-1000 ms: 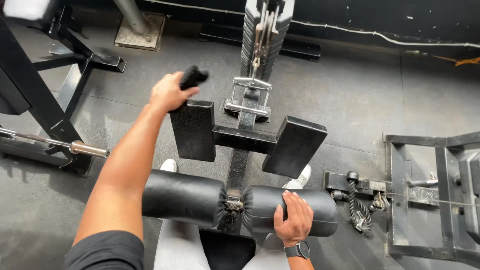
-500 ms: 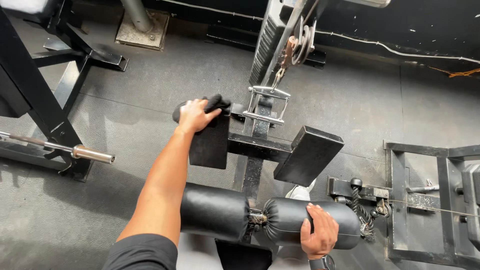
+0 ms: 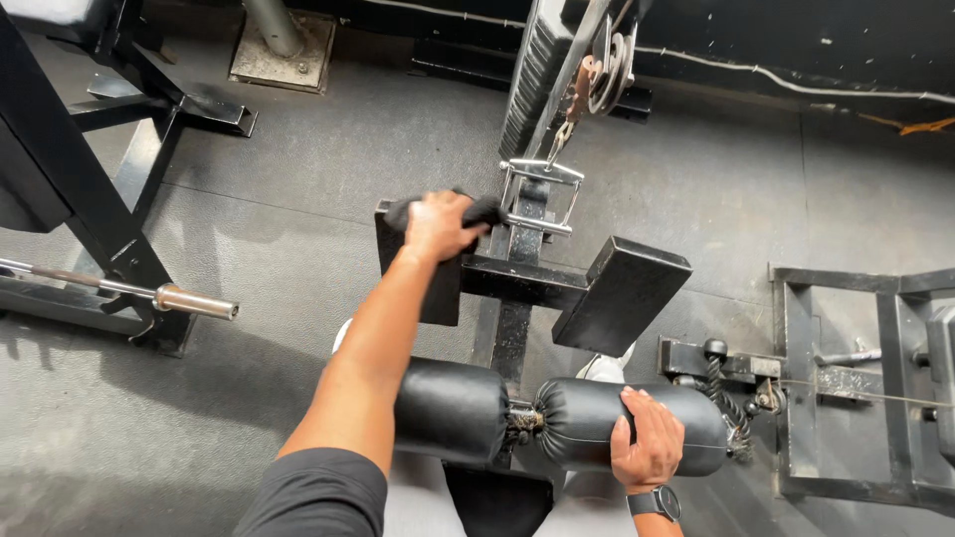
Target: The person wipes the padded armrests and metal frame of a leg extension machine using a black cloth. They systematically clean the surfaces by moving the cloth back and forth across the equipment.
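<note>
My left hand (image 3: 436,225) is closed on a dark cloth (image 3: 481,210) and presses it onto the top edge of the left black footplate (image 3: 426,286) of a seated cable machine. My right hand (image 3: 649,444) rests flat on the right black roller pad (image 3: 582,423). The left roller pad (image 3: 453,410) lies partly under my left forearm. A metal cable handle (image 3: 540,195) hangs just right of the cloth. The right footplate (image 3: 623,293) is bare.
A weight stack with pulley (image 3: 572,60) rises behind the handle. A barbell end (image 3: 189,301) sticks out from a black rack (image 3: 90,204) at left. A black steel frame (image 3: 856,378) with a coiled cable sits at right on the dark rubber floor.
My left hand has slid the cloth right along the left footplate's top edge toward the metal handle. My right hand stays on the roller pad. The view has tilted slightly.
</note>
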